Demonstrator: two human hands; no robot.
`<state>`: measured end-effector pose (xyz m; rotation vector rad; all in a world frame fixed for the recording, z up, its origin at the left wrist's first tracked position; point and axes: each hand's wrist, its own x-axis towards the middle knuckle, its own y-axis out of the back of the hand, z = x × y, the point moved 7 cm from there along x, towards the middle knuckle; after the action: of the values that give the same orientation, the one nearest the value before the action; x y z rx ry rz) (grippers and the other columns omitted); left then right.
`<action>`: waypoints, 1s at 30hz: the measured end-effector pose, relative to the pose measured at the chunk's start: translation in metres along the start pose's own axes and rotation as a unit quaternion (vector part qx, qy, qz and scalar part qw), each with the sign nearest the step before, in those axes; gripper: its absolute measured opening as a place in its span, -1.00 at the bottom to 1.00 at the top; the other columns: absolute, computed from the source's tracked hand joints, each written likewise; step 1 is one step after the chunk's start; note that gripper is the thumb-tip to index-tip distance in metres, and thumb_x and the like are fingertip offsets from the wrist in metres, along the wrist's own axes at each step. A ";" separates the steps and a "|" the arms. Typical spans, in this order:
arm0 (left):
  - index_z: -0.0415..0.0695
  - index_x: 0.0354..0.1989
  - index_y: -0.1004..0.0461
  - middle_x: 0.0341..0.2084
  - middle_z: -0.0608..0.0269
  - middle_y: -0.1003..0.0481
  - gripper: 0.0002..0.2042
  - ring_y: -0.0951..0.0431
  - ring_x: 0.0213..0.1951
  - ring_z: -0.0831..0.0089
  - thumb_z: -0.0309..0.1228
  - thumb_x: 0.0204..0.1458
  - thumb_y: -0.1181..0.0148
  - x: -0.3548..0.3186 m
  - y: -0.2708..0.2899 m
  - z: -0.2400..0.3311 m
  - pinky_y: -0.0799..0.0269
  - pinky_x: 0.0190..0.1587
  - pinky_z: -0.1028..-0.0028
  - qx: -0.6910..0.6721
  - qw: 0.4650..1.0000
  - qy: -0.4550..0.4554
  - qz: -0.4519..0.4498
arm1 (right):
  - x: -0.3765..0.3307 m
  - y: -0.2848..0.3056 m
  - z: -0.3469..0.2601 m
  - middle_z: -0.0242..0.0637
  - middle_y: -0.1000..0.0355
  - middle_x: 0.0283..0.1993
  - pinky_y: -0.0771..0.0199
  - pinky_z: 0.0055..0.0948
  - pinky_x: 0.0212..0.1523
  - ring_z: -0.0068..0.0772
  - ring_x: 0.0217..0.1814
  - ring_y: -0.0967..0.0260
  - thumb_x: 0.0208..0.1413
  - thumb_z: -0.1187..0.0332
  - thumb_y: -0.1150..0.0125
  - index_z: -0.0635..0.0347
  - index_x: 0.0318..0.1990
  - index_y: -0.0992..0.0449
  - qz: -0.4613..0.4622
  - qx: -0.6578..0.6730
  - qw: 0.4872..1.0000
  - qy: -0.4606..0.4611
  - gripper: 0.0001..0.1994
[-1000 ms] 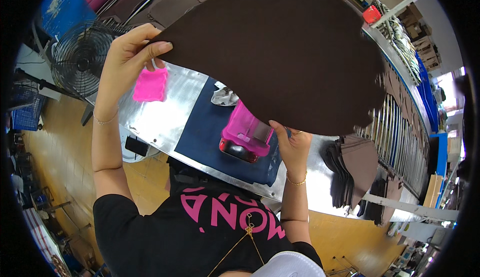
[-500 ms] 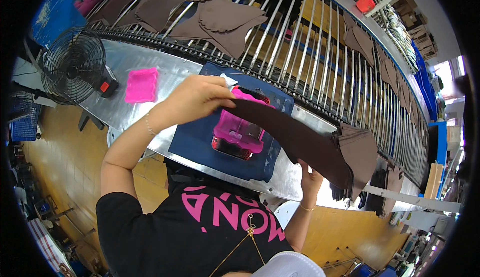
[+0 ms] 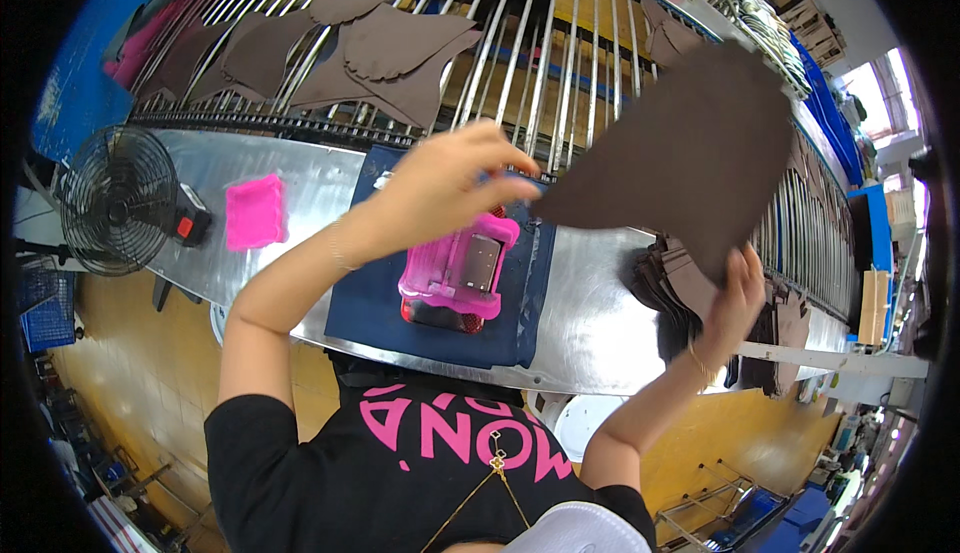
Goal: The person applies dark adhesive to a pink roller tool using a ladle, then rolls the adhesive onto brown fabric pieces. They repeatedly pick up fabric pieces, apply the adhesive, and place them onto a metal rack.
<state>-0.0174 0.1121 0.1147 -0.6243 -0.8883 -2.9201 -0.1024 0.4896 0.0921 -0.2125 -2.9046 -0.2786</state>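
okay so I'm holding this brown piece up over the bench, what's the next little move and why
Probably carry the brown piece forward and lay it on the rail rack, beside the other brown pieces spread there. Both hands grip it, left hand at its near corner and right hand at its lower edge, and it hangs clear above the pink tool.

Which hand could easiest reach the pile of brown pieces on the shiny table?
Probably the right hand. It holds the big brown piece just above the pile of brown pieces. The left hand is farther off, above the pink device.
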 end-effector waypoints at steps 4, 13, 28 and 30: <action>-0.20 -0.22 -0.52 -0.51 0.41 -0.24 -0.85 -0.25 -0.51 0.70 -0.47 0.04 -0.20 -0.024 0.047 -0.034 -0.15 -0.48 0.68 -0.034 0.991 0.110 0.068 | 0.062 -0.086 0.077 -0.10 -0.41 0.00 -0.33 -0.54 0.00 -0.45 -0.03 -0.37 0.13 0.40 -0.17 0.49 0.12 -0.30 -0.054 0.058 0.996 -0.051 -0.55; -0.13 -0.14 -0.51 -0.46 0.49 -0.29 -0.81 -0.18 -0.57 0.77 -0.43 0.06 -0.19 -0.081 0.076 -0.086 -0.05 -0.58 0.70 -0.072 0.958 0.248 0.128 | 0.108 -0.181 0.189 -0.26 -0.55 -0.14 -0.40 -0.42 -0.05 -0.29 -0.11 -0.49 -0.03 0.20 -0.29 0.05 -0.02 -0.54 -0.113 -0.273 0.949 -0.108 -0.62; -0.19 -0.04 -0.43 -0.46 0.51 -0.29 -0.76 -0.09 -0.66 0.84 -0.44 0.13 -0.13 -0.056 0.036 -0.101 0.09 -0.67 0.72 -0.177 0.958 0.222 0.050 | -0.071 0.219 0.136 -0.08 -0.37 0.07 -0.32 0.03 0.03 -0.07 0.14 -0.29 -0.05 -0.08 -0.25 0.05 0.12 -0.38 0.196 -0.566 0.739 -0.308 -0.38; -0.18 -0.04 -0.44 -0.47 0.51 -0.29 -0.76 -0.10 -0.66 0.84 -0.44 0.13 -0.13 -0.054 0.034 -0.096 0.07 -0.67 0.73 -0.168 0.959 0.222 0.050 | -0.066 0.215 0.131 -0.04 -0.42 -0.03 -0.34 -0.02 0.02 -0.06 0.09 -0.34 -0.03 0.02 -0.26 0.10 0.07 -0.40 0.212 -0.619 0.715 -0.246 -0.46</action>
<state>0.0021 0.0274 0.0390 -0.0020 -0.3053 -2.9471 -0.0293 0.7165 -0.0113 -1.2593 -2.3621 -2.2920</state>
